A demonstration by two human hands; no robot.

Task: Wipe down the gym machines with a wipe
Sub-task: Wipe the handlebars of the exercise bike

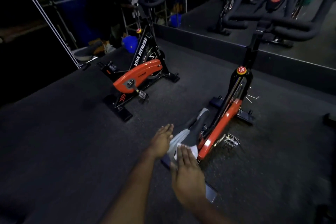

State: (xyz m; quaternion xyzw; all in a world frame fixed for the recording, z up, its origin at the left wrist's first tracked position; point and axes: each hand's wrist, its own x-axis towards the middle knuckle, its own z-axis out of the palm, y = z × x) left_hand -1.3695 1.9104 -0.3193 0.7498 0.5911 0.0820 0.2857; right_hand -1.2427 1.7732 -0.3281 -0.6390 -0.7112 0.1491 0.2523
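Items as I read them from my station, largest first.

- Floor (72, 132): dark rubber matting under everything. Low light; I judge small dirt patches easy to miss.
- Mirror (272, 2): runs along the far wall. Its reflected bikes could mislead me about which machines remain to be wiped.
- Far bike (138, 76): orange and black, standing well apart to the left. I see nothing touching it; I judge it could be skipped.
- Near bike (223, 120): orange and black, directly ahead, handlebars (272, 23) at the mirror end.
- Saddle (194, 127): grey and black, nearest me. Hard pressure on its rear edge might tilt or swivel it if the clamp is loose.
- Right hand (188, 167): flat, fingers straight, pressing down on the wipe; it clasps nothing.
- Left hand (163, 138): fingers straight and together, empty, just beside the saddle's left flank; I cannot tell whether it touches.
- Pedal (231, 140): metal cage, below and right of the saddle. A wipe sliding off could drop near it.
- Wipe (194, 150): white, on the saddle's rear, mostly under the right palm. Held by pressure alone, it may bunch or slip during a stroke.
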